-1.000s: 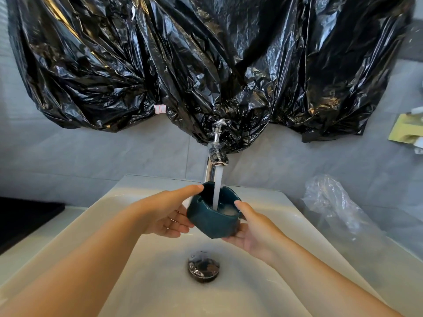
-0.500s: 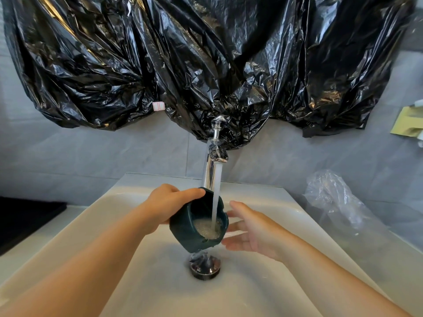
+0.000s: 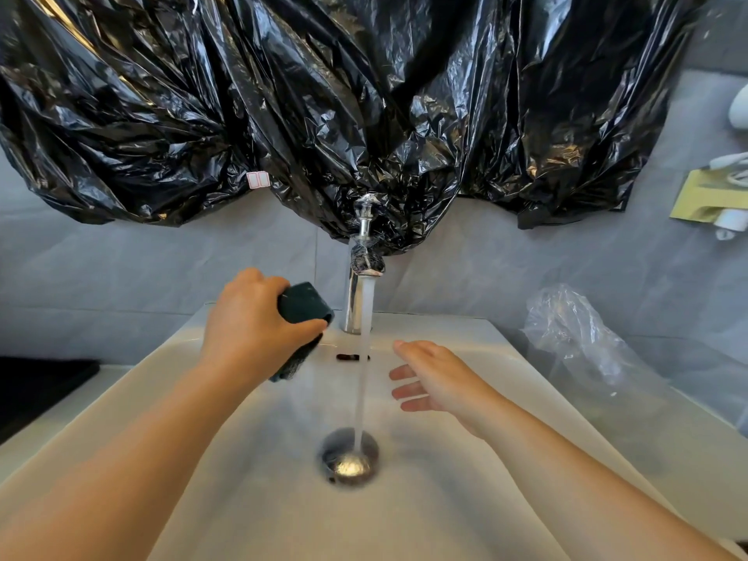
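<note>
Head view: a teal dish (image 3: 303,306) is gripped in the left hand (image 3: 251,330) and tipped on its side near the back edge of the sink (image 3: 465,504), just left of the tap (image 3: 356,295), seemingly so that rinse water is emptied out. The right hand (image 3: 439,378) is held open and empty, fingers relaxed, just right of the running water (image 3: 361,390), probably ready for the dish to be steadied again.

The white ceramic sink basin (image 3: 465,500) lies open below, while the chrome tap (image 3: 358,301), its falling water stream (image 3: 362,382) and the hanging crinkled black plastic sheet (image 3: 324,95) block the back.
</note>
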A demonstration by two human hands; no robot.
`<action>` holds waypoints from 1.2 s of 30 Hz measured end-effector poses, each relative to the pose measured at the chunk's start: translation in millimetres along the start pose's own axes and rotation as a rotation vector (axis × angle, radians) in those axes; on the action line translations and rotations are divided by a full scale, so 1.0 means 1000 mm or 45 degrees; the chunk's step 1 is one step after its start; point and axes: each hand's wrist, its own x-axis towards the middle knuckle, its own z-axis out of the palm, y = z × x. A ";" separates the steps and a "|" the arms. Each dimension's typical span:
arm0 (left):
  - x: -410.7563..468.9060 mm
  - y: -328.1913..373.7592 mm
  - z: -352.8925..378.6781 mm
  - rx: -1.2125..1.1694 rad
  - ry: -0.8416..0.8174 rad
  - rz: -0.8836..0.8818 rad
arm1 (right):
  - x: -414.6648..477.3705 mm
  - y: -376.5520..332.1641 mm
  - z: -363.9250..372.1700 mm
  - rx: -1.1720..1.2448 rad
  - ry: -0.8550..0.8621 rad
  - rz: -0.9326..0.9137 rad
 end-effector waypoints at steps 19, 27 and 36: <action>-0.008 0.001 0.026 -0.882 -0.704 -0.590 | -0.004 -0.006 0.002 -0.132 -0.257 0.031; -0.009 -0.002 0.026 -0.973 -0.836 -0.701 | -0.007 -0.004 0.006 -0.191 -0.360 0.044; -0.003 0.005 0.015 -1.266 -0.884 -0.736 | 0.000 0.000 0.010 0.434 -0.164 0.158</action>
